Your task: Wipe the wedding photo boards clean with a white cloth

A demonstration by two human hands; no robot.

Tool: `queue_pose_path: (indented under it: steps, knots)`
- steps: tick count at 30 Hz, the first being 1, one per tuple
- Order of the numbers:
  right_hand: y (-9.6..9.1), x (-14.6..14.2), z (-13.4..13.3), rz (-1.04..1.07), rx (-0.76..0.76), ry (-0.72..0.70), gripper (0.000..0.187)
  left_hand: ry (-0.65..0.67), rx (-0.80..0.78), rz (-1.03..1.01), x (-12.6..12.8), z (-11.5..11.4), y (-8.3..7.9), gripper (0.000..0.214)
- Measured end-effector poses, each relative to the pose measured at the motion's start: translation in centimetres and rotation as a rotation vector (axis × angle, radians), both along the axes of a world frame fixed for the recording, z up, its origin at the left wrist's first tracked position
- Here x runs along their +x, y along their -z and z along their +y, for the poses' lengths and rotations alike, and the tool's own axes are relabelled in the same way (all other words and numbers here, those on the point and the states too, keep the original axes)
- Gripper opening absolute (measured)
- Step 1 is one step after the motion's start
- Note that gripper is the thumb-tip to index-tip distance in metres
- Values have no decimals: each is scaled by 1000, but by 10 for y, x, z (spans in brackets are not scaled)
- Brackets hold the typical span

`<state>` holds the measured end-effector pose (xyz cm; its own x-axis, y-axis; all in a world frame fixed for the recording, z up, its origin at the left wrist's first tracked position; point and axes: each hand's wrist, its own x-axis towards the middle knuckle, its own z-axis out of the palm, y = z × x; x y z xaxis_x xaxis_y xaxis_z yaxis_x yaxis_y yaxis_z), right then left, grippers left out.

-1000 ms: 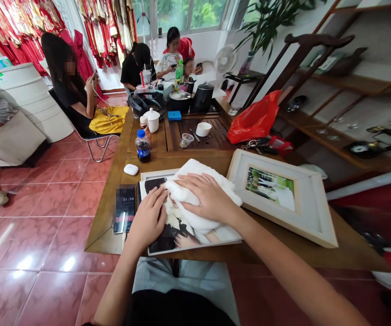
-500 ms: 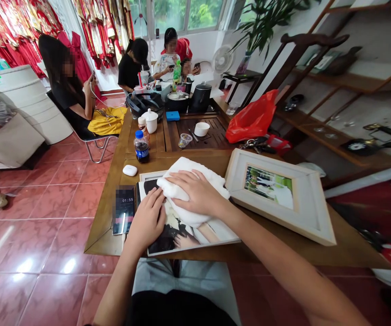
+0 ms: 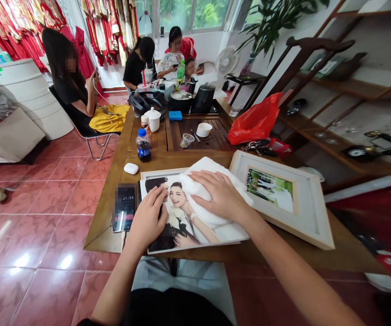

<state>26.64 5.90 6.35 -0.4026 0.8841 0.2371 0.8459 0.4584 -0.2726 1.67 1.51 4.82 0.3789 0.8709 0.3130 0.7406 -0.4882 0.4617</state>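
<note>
A large photo print [image 3: 178, 231] of two people lies flat on the wooden table in front of me. My left hand [image 3: 151, 215] rests on its left part, fingers stretched out, holding nothing. On the right part of the print lies a bunched white cloth [image 3: 204, 170]. My right hand [image 3: 219, 194] presses down on the cloth, its fingers curved over a fold and its thumb apart. The cloth and hand hide the print's upper right. A pale-edged frame or panel [image 3: 153, 174] shows just behind the print.
A framed photo [image 3: 273, 188] lies at the right, close to the cloth. Left of the print are a phone [image 3: 124, 210] and a white earbud case [image 3: 131, 168]. Farther back stand a dark drink bottle [image 3: 143, 147], a white bowl [image 3: 204, 130] and a red bag [image 3: 255, 122]. Several people sit beyond.
My right hand has slid the white cloth to the right across the print, uncovering its middle. My left hand has stayed at nearly the same place on the print.
</note>
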Motion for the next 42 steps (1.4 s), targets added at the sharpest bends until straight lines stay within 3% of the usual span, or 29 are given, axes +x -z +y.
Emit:
queue_pose_path:
  steps: [7, 11, 21, 25, 34, 37, 42]
  knots:
    - [-2, -15, -45, -36, -33, -155, 60, 4, 12, 10, 1, 0, 1, 45]
    - [-4, -17, -55, -37, -57, -218, 63, 11, 6, 3, 0, 1, 1, 45]
    - [2, 9, -44, -9, 2, -26, 56, 9, -1, 5, -1, -1, 2, 45]
    - [0, 4, -57, -34, -13, -144, 59, 0, 5, 4, 0, -1, 3, 45]
    - [-7, -15, -86, -67, -150, -469, 85, -2, 12, -3, 0, -1, 3, 45]
    - [-4, -9, -81, -59, -147, -447, 85, 15, 0, 5, -1, -1, 3, 45]
    - [2, 13, -69, -18, -60, -291, 73, 25, -11, 14, -2, -1, 2, 43]
